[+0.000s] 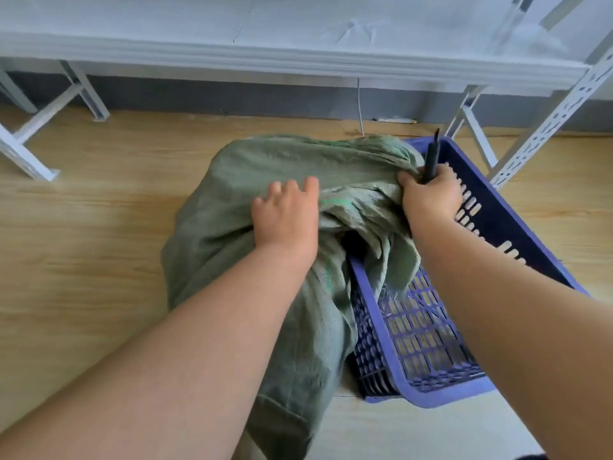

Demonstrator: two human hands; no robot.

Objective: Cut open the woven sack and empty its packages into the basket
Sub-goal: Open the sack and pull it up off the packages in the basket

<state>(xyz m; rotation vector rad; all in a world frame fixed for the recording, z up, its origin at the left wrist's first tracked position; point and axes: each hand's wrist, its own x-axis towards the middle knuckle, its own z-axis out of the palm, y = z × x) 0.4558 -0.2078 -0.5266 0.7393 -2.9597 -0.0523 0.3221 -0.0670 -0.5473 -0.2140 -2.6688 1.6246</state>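
Fingers (292,190) of the left hand (285,220) lie spread and flat on top of the green woven sack (232,227), pressing the cloth down without closing round it. Those of the right hand (429,194) are curled shut, pinching a fold of the sack's upper edge together with a black knife (432,161), whose tip points up and away from the person.

Nearest the camera, both bare forearms reach in from the bottom corners. Between them the sack's lower part sags onto the floor (83,244), and its right side is draped over the left rim of a blue plastic basket (428,346). A dark opening shows in the crumpled cloth just over that rim; whether any packages are visible in it cannot be told. The part of the basket's slotted bottom that shows is bare. The basket sits tilted, its near corner on a paler strip of flooring.

Light wood-grain planks cover the floor on both sides. Farther back, a white metal shelf (298,58) runs across the room on slotted angle legs (547,127), with diagonal braces at the left. Behind them a grey skirting band meets the floor, and a thin white cable (360,107) hangs down to it.
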